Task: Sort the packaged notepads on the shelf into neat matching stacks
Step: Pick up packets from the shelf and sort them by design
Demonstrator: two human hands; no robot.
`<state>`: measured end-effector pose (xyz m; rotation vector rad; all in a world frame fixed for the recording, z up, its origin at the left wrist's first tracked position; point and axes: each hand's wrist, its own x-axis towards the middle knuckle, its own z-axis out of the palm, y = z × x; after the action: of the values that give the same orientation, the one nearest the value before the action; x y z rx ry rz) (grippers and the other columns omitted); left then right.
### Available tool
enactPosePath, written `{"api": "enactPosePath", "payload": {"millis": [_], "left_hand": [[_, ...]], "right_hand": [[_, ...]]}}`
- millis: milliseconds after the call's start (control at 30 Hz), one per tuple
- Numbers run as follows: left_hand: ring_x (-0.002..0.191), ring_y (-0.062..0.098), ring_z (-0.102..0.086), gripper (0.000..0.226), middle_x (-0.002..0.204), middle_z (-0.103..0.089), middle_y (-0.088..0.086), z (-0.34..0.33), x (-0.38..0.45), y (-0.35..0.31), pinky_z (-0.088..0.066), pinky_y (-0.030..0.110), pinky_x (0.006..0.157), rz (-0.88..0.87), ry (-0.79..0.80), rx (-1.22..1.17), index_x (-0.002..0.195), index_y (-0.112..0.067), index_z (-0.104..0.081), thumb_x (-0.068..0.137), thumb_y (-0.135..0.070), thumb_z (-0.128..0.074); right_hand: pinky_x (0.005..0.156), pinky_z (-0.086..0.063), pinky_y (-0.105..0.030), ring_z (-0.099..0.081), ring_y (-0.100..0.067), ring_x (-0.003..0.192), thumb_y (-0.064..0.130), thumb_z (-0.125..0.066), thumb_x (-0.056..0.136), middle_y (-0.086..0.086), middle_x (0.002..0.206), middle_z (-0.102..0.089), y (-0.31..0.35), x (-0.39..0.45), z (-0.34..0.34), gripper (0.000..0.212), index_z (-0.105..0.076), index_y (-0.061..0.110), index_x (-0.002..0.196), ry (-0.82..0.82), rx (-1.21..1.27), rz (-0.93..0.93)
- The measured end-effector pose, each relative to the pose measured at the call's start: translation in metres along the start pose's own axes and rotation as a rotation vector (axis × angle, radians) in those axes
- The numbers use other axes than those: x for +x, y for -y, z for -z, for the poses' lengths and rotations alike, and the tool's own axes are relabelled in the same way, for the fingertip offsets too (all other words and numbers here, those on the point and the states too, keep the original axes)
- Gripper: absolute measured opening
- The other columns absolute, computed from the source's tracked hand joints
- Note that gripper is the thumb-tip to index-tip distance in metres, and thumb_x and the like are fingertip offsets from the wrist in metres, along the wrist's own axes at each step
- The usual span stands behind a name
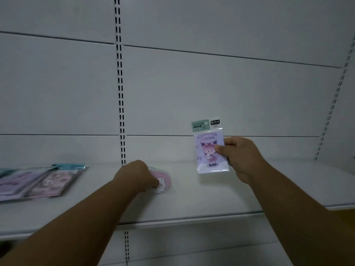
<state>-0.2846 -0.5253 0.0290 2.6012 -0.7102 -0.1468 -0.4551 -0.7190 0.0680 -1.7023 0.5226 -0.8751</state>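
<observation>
My right hand (236, 158) holds a purple packaged notepad (210, 150) upright above the white shelf (211, 192); the pack shows a cartoon girl and has a green header card. My left hand (137, 174) rests on a pink packaged notepad (163, 180) lying flat on the shelf, fingers closed on its near edge. At the far left lie a pink-covered notepad pack (54, 184) and a purple notepad pack (19, 184), side by side and partly overlapping, cut off by the frame edge.
A white back panel (211, 93) rises behind the shelf. A slotted upright (121, 93) runs down it left of centre, and another slotted upright (334, 104) stands at the right. The shelf's front lip (192, 219) crosses below my forearms.
</observation>
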Motion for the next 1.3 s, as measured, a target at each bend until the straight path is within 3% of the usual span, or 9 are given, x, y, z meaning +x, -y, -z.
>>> {"api": "enactPosePath", "payload": {"millis": [200,400,467,567,700,833,1000,1133,1300], "left_hand": [[0.056,0.012,-0.060,0.045,0.055,-0.061,-0.004,0.006,-0.002,-0.020,-0.047,0.022,0.060,0.042,0.063,0.234,0.066,-0.014,-0.060,0.064,-0.054,-0.080],[0.084,0.019,-0.060,0.051,0.088,-0.062,0.000,0.000,-0.001,-0.045,-0.049,0.029,0.074,-0.016,-0.102,0.390,0.098,-0.012,-0.063,0.075,-0.056,-0.072],[0.076,0.017,-0.061,0.038,0.089,-0.069,0.001,-0.009,0.000,-0.071,-0.047,0.028,0.069,-0.136,-0.158,0.071,0.096,-0.012,-0.067,0.085,-0.049,-0.066],[0.066,0.018,-0.065,0.027,0.091,-0.074,0.006,-0.030,0.002,-0.122,-0.047,0.028,0.063,-0.215,-0.009,-0.675,0.098,-0.011,-0.067,0.094,-0.036,-0.059],[0.055,0.016,-0.063,0.016,0.079,-0.073,0.010,-0.063,0.020,-0.165,-0.046,0.025,0.052,-0.170,-0.001,-0.903,0.095,-0.001,-0.063,0.092,-0.017,-0.063],[0.055,0.016,-0.065,0.012,0.076,-0.072,0.009,-0.091,0.037,-0.185,-0.045,0.024,0.047,-0.084,0.097,-0.764,0.085,-0.005,-0.062,0.092,-0.016,-0.065],[0.059,0.022,-0.067,0.020,0.077,-0.073,0.012,-0.115,0.056,-0.192,-0.050,0.026,0.056,-0.016,0.069,-0.449,0.089,-0.002,-0.068,0.084,-0.021,-0.073],[0.080,0.023,-0.062,0.027,0.085,-0.064,0.006,-0.120,0.058,-0.193,-0.048,0.027,0.067,-0.069,-0.107,-0.043,0.080,-0.014,-0.057,0.073,-0.031,-0.077],[0.089,0.021,-0.063,0.025,0.101,-0.067,0.000,-0.108,0.047,-0.179,-0.049,0.028,0.072,-0.105,-0.262,0.112,0.099,-0.019,-0.062,0.084,-0.039,-0.066]], "right_hand": [[0.074,-0.060,-0.040,-0.075,-0.030,0.079,0.000,-0.068,0.085,-0.013,0.088,-0.077,-0.014,0.024,0.033,0.013,-0.073,0.007,0.096,0.083,0.029,-0.006],[0.052,-0.053,-0.024,-0.072,-0.017,0.060,0.000,-0.070,0.083,-0.008,0.078,-0.075,-0.032,0.036,0.054,0.010,-0.072,0.008,0.089,0.125,0.037,-0.022],[0.051,-0.051,-0.023,-0.071,-0.019,0.061,0.002,-0.072,0.082,-0.011,0.080,-0.075,-0.038,0.038,0.056,0.010,-0.073,0.005,0.092,0.131,0.024,-0.033],[0.057,-0.054,-0.026,-0.072,-0.024,0.068,0.002,-0.072,0.082,-0.015,0.085,-0.075,-0.044,0.042,0.061,0.015,-0.072,0.001,0.097,0.141,0.019,-0.056],[0.060,-0.057,-0.030,-0.074,-0.024,0.073,0.009,-0.073,0.084,-0.014,0.089,-0.076,-0.053,0.045,0.077,0.009,-0.072,0.006,0.092,0.107,-0.117,-0.087],[0.071,-0.061,-0.041,-0.073,-0.026,0.075,0.025,-0.076,0.081,-0.013,0.082,-0.073,-0.077,0.057,0.089,0.024,-0.068,0.003,0.084,0.083,-0.584,-0.081],[0.048,-0.034,-0.021,-0.056,-0.019,0.070,0.034,-0.073,0.081,0.000,0.065,-0.053,-0.095,0.062,0.085,0.031,-0.052,0.014,0.071,0.124,-0.950,-0.015],[0.067,-0.042,-0.025,-0.062,-0.023,0.085,0.031,-0.073,0.080,-0.006,0.089,-0.065,-0.095,0.062,0.081,0.023,-0.060,0.015,0.089,0.138,-1.050,0.048],[0.085,-0.050,-0.034,-0.058,-0.025,0.102,0.038,-0.064,0.088,-0.009,0.114,-0.058,-0.065,0.057,0.064,0.038,-0.059,0.014,0.117,0.094,-1.072,0.334]]}}
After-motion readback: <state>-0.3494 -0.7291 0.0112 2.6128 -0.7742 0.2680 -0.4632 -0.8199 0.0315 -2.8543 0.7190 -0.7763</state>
